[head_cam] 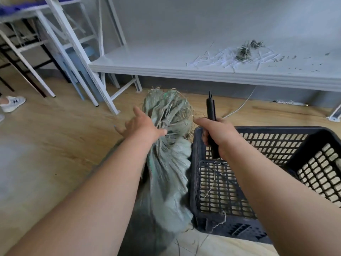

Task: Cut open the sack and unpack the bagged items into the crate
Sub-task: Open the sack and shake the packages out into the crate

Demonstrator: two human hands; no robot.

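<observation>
Left hand (142, 126) reaches with fingers spread to the sack (169, 154), touching its frayed, bunched neck; right hand (219, 135) grips a black cutter (211, 115) above the crate (258, 182), which stands touching the sack. Best to hold the neck taut, blade pointed away. Wood floor (55, 145); white shelf (203, 69) carries scraps (239, 54).

A wood-look floor (55, 141) fills the lower left; a low white shelf (212, 72) spans the upper right before a grey wall (203, 19), white frames (73, 52) upper left.
</observation>
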